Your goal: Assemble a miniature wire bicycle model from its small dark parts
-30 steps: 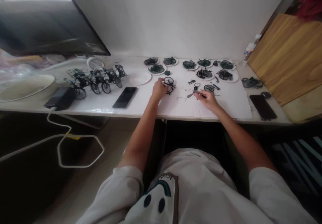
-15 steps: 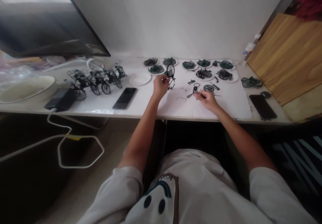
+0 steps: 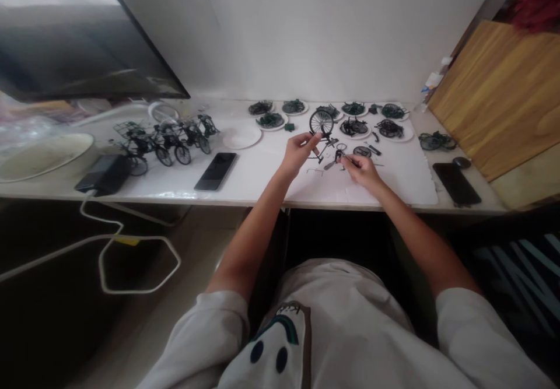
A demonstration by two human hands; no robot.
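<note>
Head view: noted at the back, the wall [image 3: 350,39]; in front of that, a long table [image 3: 153,192]. Recorded at upper left, a dark screen [image 3: 87,45]; at far right, a wooden board [image 3: 503,97], leaning. Spread over the table middle, a white sheet [image 3: 398,173]. Standing at far left, a pale basin [image 3: 44,154]; to its right, a row of assembled bikes [image 3: 168,139], with a black box [image 3: 102,174] just in front. Observed over the sheet, both hands, near each other but apart. Left hand [image 3: 300,151]: clamped with thumb and fingers on a black frame [image 3: 324,153], just below an upright wheel [image 3: 321,122]; held in front of the plates, right of the left hand; cannot tell whether touching the sheet. Right hand [image 3: 359,170]: low over the sheet, fingertips drawn together; cannot tell whether clamped on anything, too small to make out. Lined up toward the wall, plates [image 3: 406,136] heaped with dark parts [image 3: 391,128]; at their left, one bare plate [image 3: 242,137]. Lying left of the hands, a phone [image 3: 216,171]; at far right, a second phone [image 3: 457,183] beside a mouse [image 3: 461,163]. Flat behind the right hand, a loose wheel [image 3: 362,151]. Near the plates, a green block [image 3: 289,127].
</note>
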